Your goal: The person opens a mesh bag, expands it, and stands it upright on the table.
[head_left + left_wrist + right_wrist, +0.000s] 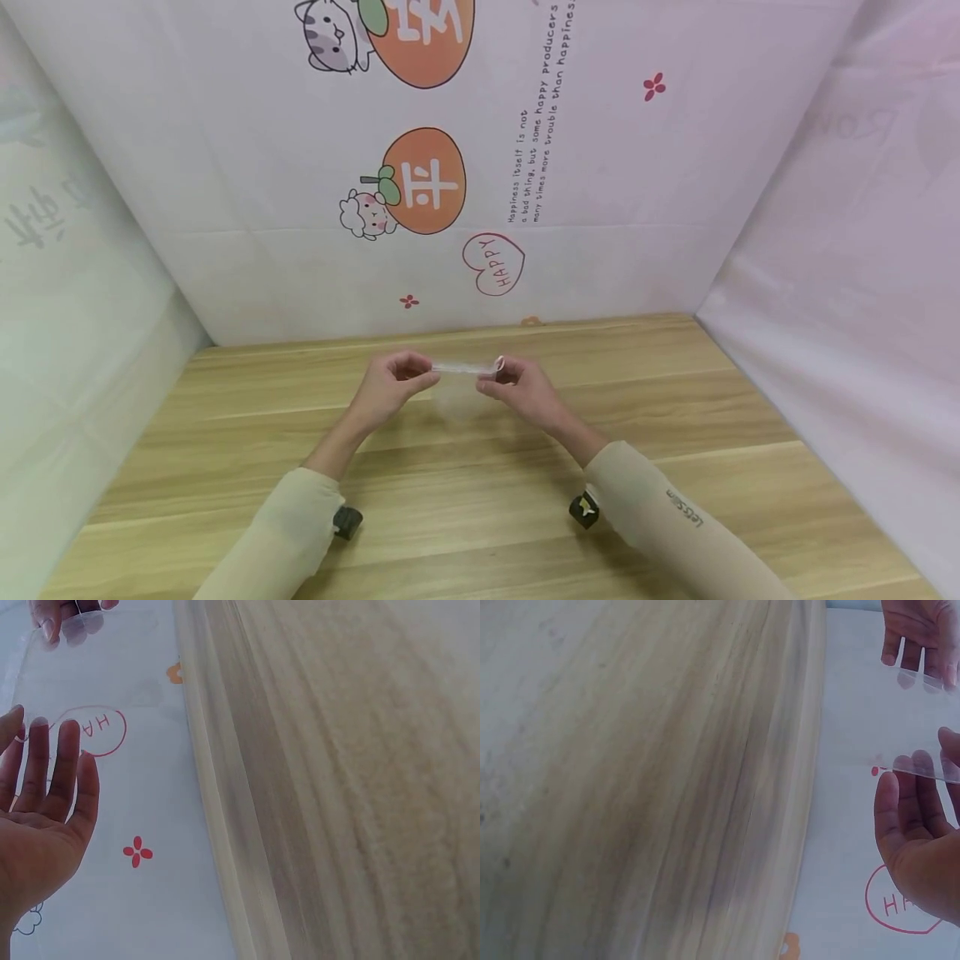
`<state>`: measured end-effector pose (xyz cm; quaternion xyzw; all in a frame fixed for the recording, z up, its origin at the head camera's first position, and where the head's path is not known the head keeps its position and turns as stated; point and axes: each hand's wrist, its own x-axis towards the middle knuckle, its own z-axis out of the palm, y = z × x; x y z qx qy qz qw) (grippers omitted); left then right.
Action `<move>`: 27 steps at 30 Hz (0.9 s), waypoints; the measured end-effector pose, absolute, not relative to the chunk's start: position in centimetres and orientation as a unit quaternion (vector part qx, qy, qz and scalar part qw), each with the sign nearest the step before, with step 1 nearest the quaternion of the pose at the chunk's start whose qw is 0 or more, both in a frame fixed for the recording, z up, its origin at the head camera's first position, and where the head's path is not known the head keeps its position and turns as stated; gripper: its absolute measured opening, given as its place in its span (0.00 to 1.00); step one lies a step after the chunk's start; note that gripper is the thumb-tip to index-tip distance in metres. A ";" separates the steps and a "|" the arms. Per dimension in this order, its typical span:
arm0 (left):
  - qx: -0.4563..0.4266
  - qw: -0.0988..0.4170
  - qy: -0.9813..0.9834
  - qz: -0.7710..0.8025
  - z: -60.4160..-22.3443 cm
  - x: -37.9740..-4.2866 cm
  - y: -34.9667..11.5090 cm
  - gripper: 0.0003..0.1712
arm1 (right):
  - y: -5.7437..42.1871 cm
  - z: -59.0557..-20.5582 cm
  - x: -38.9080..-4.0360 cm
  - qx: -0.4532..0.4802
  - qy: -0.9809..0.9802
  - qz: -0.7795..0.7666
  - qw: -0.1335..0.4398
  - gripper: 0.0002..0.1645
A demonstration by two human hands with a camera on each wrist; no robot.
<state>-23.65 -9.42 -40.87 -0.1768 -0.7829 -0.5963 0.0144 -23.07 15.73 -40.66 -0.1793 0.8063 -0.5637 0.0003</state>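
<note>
A clear plastic bag (459, 400) hangs above the tabletop, its upper edge stretched between both hands. At its left end, my left hand (388, 385) pinches that edge between thumb and fingers. The right end is pinched the same way by my right hand (529, 390), beside a small whitish loop (500, 363). In the left wrist view the see-through sheet of the bag (97, 656) spans from one hand to the other. Through the bag (911, 724) in the right wrist view, fingertips show behind the film. What the bag contains, if anything, cannot be made out.
A wood-grain table (450, 517) lies under both hands. White printed cloth (300, 275) stands at its back edge, with more cloth along the left and right sides. Black wrist devices (347, 522) sit at both sleeves.
</note>
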 end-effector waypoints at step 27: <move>-0.168 -0.060 -0.773 -0.608 -41.8 -24.0 -9.0 0.17 | 16.7 -42.5 -23.8 -0.182 0.812 -0.554 0.036 0.11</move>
